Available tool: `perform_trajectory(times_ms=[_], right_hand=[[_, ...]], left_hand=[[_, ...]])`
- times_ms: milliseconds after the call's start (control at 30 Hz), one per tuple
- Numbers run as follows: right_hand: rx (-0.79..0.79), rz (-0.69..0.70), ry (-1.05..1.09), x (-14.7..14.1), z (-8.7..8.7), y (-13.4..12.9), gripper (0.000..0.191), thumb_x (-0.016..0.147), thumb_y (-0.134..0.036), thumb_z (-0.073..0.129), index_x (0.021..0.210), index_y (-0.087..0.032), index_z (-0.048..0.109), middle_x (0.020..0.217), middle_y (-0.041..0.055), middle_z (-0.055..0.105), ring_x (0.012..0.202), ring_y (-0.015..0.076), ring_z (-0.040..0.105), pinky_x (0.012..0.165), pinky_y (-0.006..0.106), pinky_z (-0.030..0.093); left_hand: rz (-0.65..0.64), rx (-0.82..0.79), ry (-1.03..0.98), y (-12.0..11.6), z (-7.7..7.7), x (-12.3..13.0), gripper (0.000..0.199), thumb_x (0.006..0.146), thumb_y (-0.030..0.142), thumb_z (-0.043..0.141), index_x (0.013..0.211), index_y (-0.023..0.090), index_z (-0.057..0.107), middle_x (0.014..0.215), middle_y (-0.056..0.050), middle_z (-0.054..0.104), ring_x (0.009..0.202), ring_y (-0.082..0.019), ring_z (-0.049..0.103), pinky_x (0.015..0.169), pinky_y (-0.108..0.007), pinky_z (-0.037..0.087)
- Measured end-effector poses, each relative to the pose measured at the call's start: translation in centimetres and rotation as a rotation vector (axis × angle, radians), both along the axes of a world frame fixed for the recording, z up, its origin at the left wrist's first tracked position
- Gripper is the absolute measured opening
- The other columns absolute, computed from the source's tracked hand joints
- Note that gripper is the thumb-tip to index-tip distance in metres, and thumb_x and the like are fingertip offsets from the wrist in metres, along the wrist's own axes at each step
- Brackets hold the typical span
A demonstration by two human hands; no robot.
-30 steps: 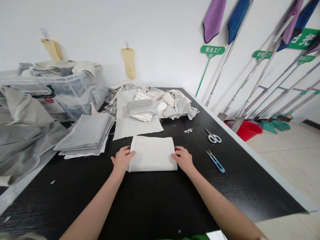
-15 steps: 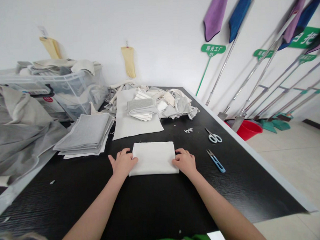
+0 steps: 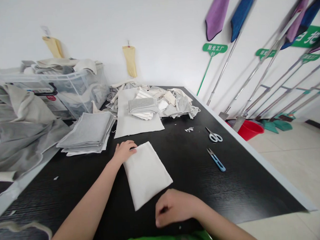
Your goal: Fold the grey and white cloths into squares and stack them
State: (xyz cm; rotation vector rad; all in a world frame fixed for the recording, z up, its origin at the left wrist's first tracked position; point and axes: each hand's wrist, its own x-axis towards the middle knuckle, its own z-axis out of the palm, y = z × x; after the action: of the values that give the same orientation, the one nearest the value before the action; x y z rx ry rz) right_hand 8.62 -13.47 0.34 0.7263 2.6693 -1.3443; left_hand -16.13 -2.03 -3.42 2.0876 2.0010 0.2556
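A folded white cloth (image 3: 148,174) lies turned at an angle on the black table in front of me. My left hand (image 3: 125,151) is at its upper left corner, thumb and fingers closed on the edge. My right hand (image 3: 173,207) is curled just below the cloth's right corner, apart from it, with nothing visible in it. Beyond the cloth, a small folded grey cloth (image 3: 142,105) rests on striped cloths and a flat white sheet (image 3: 128,127).
A stack of grey cloths (image 3: 84,129) and a clear plastic bin (image 3: 74,84) of fabric stand at the left. Scissors (image 3: 214,136) and blue thread snips (image 3: 217,160) lie at the right. Loose scraps (image 3: 183,104) are piled at the back.
The white cloth has turned clockwise from lying square to slanted. My right hand has let go of its right edge and moved down toward me. My left hand has moved slightly up.
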Motion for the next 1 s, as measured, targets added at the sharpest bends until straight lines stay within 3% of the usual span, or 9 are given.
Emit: perform_trajectory(times_ms=[67, 133, 333, 433, 600, 700, 800, 900, 1000], right_hand=[[-0.009, 0.216, 0.03, -0.7, 0.8, -0.9, 0.025, 0.073, -0.04, 0.045, 0.084, -0.023, 0.059, 0.076, -0.0067, 0.061, 0.066, 0.0063, 0.054, 0.052, 0.013, 0.033], [0.068, 0.268, 0.038, -1.5, 1.1, -1.4, 0.024, 0.074, -0.038, 0.045, 0.086, -0.023, 0.059, 0.081, -0.0065, 0.061, 0.071, 0.0067, 0.054, 0.054, 0.013, 0.033], [0.069, 0.063, 0.028, -2.4, 0.0, -1.2, 0.026, 0.073, -0.037, 0.046, 0.09, -0.022, 0.06, 0.079, -0.004, 0.062, 0.067, 0.0065, 0.055, 0.056, 0.011, 0.034], [0.027, -0.026, 0.026, -2.3, -0.6, -1.1, 0.027, 0.072, -0.038, 0.048, 0.09, -0.022, 0.061, 0.076, -0.0033, 0.063, 0.066, 0.0071, 0.055, 0.057, 0.012, 0.035], [-0.002, -0.041, 0.05, -2.2, -0.9, -1.1, 0.027, 0.071, -0.037, 0.049, 0.09, -0.021, 0.061, 0.077, -0.0026, 0.063, 0.068, 0.0071, 0.055, 0.059, 0.012, 0.035], [-0.004, -0.051, 0.047, -2.2, -1.1, -1.0, 0.027, 0.071, -0.037, 0.049, 0.091, -0.022, 0.06, 0.078, -0.0026, 0.063, 0.069, 0.0073, 0.056, 0.06, 0.012, 0.036], [-0.007, -0.064, 0.047, -2.2, -1.3, -1.1, 0.027, 0.071, -0.038, 0.05, 0.09, -0.023, 0.061, 0.078, -0.0028, 0.063, 0.069, 0.0078, 0.056, 0.06, 0.013, 0.036], [-0.024, -0.081, 0.067, -2.3, -1.5, -1.1, 0.025, 0.07, -0.037, 0.051, 0.088, -0.023, 0.061, 0.077, -0.0035, 0.063, 0.067, 0.0073, 0.055, 0.059, 0.013, 0.035], [-0.059, -0.104, 0.114, -2.3, -1.6, -1.1, 0.024, 0.072, -0.034, 0.05, 0.088, -0.022, 0.061, 0.08, -0.0036, 0.063, 0.069, 0.007, 0.055, 0.061, 0.013, 0.035]], left_hand=[[-0.098, -0.025, 0.002, 0.5, 0.1, 0.0, 0.02, 0.067, 0.032, 0.046, 0.084, 0.029, 0.057, 0.114, 0.003, 0.045, 0.1, -0.02, 0.042, 0.083, -0.036, 0.033], [-0.121, -0.049, 0.027, 0.6, 0.4, 0.2, 0.025, 0.064, 0.035, 0.049, 0.087, 0.027, 0.055, 0.114, 0.001, 0.045, 0.1, -0.021, 0.042, 0.078, -0.034, 0.036], [-0.118, -0.193, 0.029, 0.6, 0.8, 0.5, 0.053, 0.056, 0.042, 0.054, 0.106, 0.025, 0.045, 0.102, -0.005, 0.053, 0.091, -0.021, 0.05, 0.069, -0.029, 0.039], [-0.156, -0.256, 0.018, 0.9, 0.8, 0.5, 0.041, 0.055, 0.04, 0.054, 0.092, 0.022, 0.052, 0.092, -0.005, 0.056, 0.081, -0.02, 0.053, 0.064, -0.027, 0.039], [-0.25, -0.228, -0.027, 0.6, 1.5, 1.1, 0.021, 0.056, 0.029, 0.05, 0.075, 0.018, 0.053, 0.086, -0.004, 0.056, 0.077, -0.018, 0.053, 0.064, -0.025, 0.039], [-0.34, -0.243, -0.133, 0.1, 2.7, 1.1, 0.025, 0.055, 0.019, 0.047, 0.079, 0.018, 0.053, 0.083, -0.001, 0.058, 0.075, -0.016, 0.053, 0.064, -0.023, 0.039], [-0.407, -0.351, -0.303, -0.3, 4.4, 0.3, 0.029, 0.055, 0.022, 0.05, 0.083, 0.018, 0.055, 0.083, 0.001, 0.059, 0.077, -0.017, 0.053, 0.066, -0.023, 0.04], [-0.363, -0.485, -0.499, -0.5, 6.6, -1.4, 0.03, 0.059, 0.032, 0.052, 0.083, 0.015, 0.057, 0.078, 0.001, 0.061, 0.072, -0.016, 0.055, 0.063, -0.022, 0.041], [-0.288, -0.447, -0.526, -0.1, 9.7, -3.8, 0.032, 0.059, 0.039, 0.053, 0.08, 0.014, 0.058, 0.074, 0.002, 0.061, 0.07, -0.016, 0.055, 0.063, -0.021, 0.041]])
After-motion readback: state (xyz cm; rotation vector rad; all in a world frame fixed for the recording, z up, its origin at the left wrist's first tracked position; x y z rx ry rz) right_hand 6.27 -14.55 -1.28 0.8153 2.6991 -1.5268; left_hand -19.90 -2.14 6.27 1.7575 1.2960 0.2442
